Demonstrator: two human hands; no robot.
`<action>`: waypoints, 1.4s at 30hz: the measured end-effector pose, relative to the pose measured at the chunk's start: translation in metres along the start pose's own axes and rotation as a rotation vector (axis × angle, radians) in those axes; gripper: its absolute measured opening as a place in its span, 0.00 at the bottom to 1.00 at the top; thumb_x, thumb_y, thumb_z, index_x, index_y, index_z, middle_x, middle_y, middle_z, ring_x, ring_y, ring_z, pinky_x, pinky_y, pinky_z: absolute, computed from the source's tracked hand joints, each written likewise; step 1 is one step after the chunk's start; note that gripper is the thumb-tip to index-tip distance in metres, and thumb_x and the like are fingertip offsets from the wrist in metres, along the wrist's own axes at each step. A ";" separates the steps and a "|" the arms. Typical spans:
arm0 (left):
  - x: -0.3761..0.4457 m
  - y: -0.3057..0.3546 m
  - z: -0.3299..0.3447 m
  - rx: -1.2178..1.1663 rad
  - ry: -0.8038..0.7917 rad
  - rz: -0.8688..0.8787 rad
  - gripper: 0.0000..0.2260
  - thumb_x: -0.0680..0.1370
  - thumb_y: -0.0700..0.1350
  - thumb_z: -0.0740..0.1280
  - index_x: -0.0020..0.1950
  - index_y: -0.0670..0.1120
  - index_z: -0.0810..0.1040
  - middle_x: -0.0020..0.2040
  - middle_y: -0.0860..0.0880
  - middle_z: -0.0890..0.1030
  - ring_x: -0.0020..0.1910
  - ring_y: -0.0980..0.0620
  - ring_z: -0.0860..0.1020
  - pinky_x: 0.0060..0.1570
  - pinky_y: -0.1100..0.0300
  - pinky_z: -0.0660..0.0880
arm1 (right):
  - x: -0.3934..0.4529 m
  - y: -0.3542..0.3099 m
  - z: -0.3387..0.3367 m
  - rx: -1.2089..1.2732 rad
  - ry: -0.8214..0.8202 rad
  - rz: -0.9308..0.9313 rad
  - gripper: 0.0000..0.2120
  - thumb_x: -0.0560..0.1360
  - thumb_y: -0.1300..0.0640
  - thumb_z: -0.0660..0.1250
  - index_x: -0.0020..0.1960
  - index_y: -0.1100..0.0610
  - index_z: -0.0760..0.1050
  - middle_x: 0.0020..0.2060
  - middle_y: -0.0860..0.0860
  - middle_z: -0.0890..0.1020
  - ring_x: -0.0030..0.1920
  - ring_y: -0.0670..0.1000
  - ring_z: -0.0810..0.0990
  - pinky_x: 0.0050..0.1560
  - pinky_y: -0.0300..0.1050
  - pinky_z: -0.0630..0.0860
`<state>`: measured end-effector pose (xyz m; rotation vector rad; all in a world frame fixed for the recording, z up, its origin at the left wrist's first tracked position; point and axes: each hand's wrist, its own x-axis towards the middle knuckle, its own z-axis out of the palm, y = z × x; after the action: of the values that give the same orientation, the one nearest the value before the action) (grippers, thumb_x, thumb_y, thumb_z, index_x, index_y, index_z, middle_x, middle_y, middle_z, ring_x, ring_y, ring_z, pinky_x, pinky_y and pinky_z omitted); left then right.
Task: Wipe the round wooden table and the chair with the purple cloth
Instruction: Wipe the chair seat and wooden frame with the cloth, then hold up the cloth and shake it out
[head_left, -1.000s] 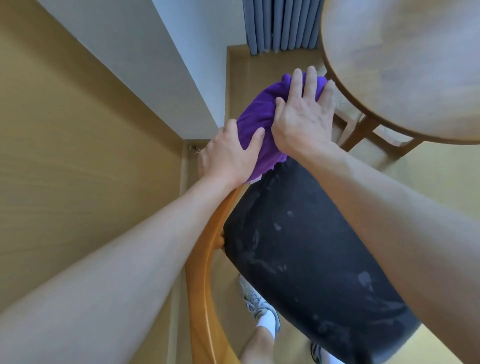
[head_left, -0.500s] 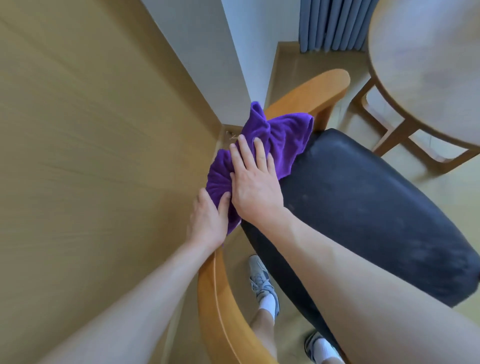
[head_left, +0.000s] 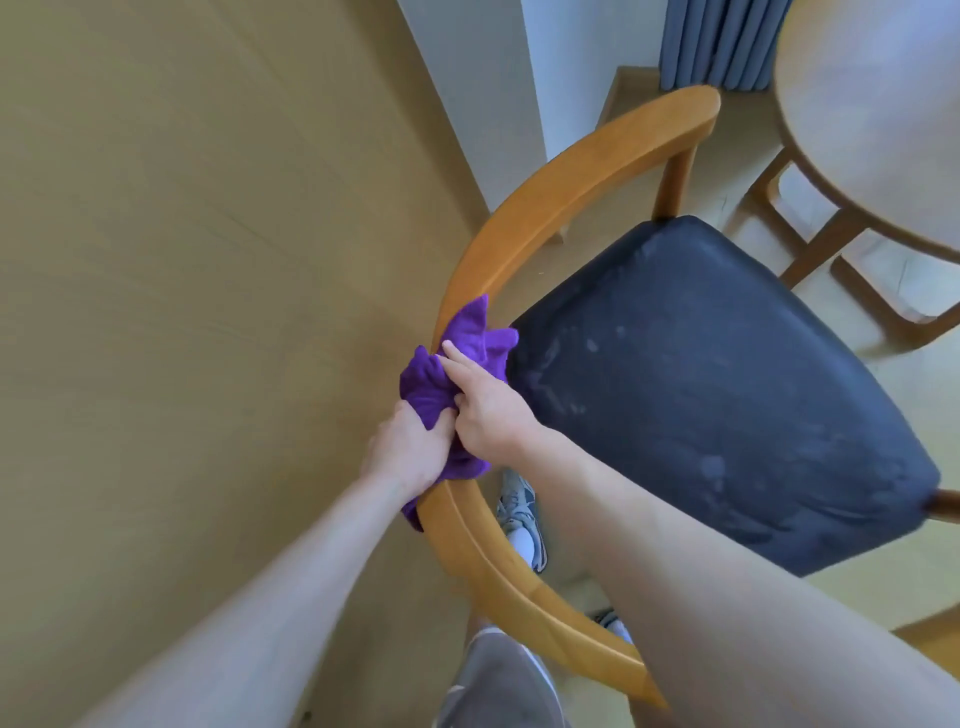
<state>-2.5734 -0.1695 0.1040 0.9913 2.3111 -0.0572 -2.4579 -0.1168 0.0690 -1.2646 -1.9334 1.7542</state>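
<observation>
Both hands closed their grip on the purple cloth (head_left: 470, 358), bunched over the curved wooden backrest (head_left: 545, 197) of the chair. The left hand (head_left: 408, 452) clutched the lower folds against the rail, fingers curled round it. The right hand (head_left: 485, 410) pinched the upper folds, its forefinger laid straight across the fabric. The cloth touched the rear corner of the dark seat (head_left: 717, 374), which bore pale smudges. The round wooden worktop (head_left: 872, 104) stood well apart at the upper right, near a blue curtain (head_left: 722, 41). A grey shoe (head_left: 519, 514) showed under the backrest.
</observation>
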 end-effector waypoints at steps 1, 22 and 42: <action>-0.011 -0.004 0.001 -0.047 -0.006 -0.012 0.23 0.81 0.61 0.62 0.61 0.41 0.73 0.57 0.41 0.82 0.57 0.37 0.79 0.55 0.49 0.75 | -0.008 0.000 0.004 0.033 -0.006 0.020 0.31 0.80 0.67 0.54 0.81 0.49 0.60 0.81 0.41 0.54 0.80 0.50 0.56 0.75 0.42 0.59; -0.178 -0.046 0.082 -0.784 -0.038 -0.184 0.21 0.80 0.52 0.70 0.64 0.57 0.59 0.61 0.46 0.78 0.56 0.38 0.82 0.54 0.36 0.80 | -0.177 0.030 0.013 0.080 -0.076 0.199 0.06 0.81 0.46 0.65 0.52 0.46 0.79 0.46 0.44 0.84 0.47 0.44 0.81 0.51 0.43 0.78; -0.266 -0.047 0.054 -0.913 -0.075 0.016 0.16 0.78 0.34 0.69 0.60 0.51 0.73 0.55 0.49 0.81 0.53 0.52 0.81 0.45 0.63 0.76 | -0.273 -0.031 -0.029 -0.233 0.091 0.226 0.15 0.77 0.52 0.65 0.33 0.54 0.68 0.27 0.46 0.71 0.31 0.49 0.70 0.34 0.46 0.68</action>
<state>-2.4361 -0.3881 0.1990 0.5053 1.9076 0.8682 -2.2891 -0.2897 0.2029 -1.6711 -2.0573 1.5687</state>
